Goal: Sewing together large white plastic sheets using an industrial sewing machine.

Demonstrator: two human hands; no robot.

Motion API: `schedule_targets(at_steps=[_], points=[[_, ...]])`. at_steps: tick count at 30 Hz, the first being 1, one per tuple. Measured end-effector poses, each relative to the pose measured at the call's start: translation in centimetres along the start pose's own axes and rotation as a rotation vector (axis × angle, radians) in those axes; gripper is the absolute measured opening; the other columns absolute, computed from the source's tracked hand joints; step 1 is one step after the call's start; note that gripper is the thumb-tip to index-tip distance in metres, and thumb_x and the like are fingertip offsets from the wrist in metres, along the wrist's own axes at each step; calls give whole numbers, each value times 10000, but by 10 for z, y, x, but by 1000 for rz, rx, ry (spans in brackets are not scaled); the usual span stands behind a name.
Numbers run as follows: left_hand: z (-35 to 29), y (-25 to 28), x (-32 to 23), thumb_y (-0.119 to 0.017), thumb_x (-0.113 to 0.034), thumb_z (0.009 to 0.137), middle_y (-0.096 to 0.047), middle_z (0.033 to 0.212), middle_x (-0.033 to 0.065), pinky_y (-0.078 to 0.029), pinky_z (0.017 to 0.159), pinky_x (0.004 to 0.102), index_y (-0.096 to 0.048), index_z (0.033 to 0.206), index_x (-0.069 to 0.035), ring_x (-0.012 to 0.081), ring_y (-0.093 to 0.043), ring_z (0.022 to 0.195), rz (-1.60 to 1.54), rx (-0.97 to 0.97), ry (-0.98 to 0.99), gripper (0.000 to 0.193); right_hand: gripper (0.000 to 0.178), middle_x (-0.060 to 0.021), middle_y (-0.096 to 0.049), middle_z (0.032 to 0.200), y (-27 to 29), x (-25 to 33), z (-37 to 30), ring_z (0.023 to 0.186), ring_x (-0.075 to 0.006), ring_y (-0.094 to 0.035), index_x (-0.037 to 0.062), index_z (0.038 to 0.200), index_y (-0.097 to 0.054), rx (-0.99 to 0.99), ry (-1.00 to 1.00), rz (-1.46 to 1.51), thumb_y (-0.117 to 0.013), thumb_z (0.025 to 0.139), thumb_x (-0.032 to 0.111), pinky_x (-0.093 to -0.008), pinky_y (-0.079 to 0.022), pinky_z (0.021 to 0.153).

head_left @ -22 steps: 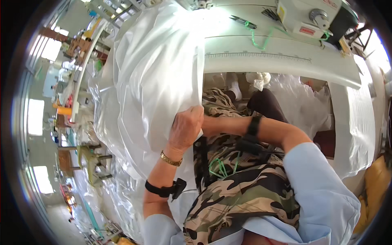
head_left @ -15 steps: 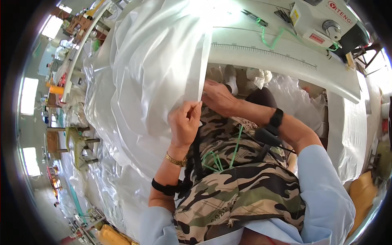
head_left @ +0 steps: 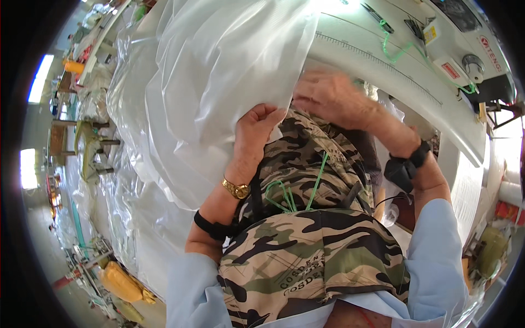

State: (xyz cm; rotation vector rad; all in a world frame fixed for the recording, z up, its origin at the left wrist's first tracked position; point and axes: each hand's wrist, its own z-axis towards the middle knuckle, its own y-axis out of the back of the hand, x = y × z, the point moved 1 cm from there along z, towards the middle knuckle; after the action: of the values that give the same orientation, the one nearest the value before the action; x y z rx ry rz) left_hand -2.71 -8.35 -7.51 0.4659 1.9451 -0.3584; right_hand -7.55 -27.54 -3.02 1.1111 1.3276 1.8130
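Note:
A large white translucent plastic sheet (head_left: 219, 71) spreads in loose folds over the left side, with its straight edge running down toward my lap. My left hand (head_left: 257, 128) is closed in a pinch on the lower end of that edge, thumb and forefinger together. Just right of the same edge is my right hand (head_left: 333, 98), smeared by motion, its fingertips partly hidden; whether they grip the sheet I cannot tell. Beneath both hands lies my camouflage apron (head_left: 311, 235), with green strings (head_left: 287, 197) on it.
Ahead to the right, a white sewing machine table (head_left: 383, 68) carries a ruler scale along its front. On it are thread snips (head_left: 377, 18), green thread (head_left: 389, 52) and a white machine head (head_left: 454, 54). More clear plastic (head_left: 131, 235) is heaped at left, near a stool (head_left: 85, 150).
My right hand has moved up and right, turning back-up and blurring. My left hand still pinches the sheet, whose edge now slants more. The whole view has shifted.

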Motion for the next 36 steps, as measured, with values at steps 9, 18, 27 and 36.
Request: schedule_targets(at_steps=[9,18,27,36], points=[[7,18,9,-705,-108,872,-390,552,-95,-190,389,206,-646,876,-42,26,-249,412,-373,284,216,89,142,-22,-618,980,1,-8,14,1027,-204,-545,93,924,-646,-139,304,27,-676,826,192,-370,-399,975],[-29,2,-14,-783,-187,790,-540,663,11,-421,526,282,-628,974,-11,154,-517,561,860,-99,-686,298,112,-11,-554,836,-1,-4,18,925,-187,-553,108,852,-619,-83,319,12,-653,840,214,-352,-433,887],[-36,-9,-12,-684,-32,810,-689,882,109,-505,694,363,-472,1306,-34,289,-653,764,856,-228,-922,539,132,-12,-558,831,-3,0,22,914,-185,-563,103,885,-616,-104,311,-52,-631,867,233,-355,-438,854],[-36,3,-22,-597,41,841,-646,887,151,-485,631,350,-610,1139,4,273,-626,693,736,-160,-963,300,118,-53,-592,881,18,-22,29,944,-260,-587,75,902,-628,-92,151,193,-629,881,192,-393,-424,937]])
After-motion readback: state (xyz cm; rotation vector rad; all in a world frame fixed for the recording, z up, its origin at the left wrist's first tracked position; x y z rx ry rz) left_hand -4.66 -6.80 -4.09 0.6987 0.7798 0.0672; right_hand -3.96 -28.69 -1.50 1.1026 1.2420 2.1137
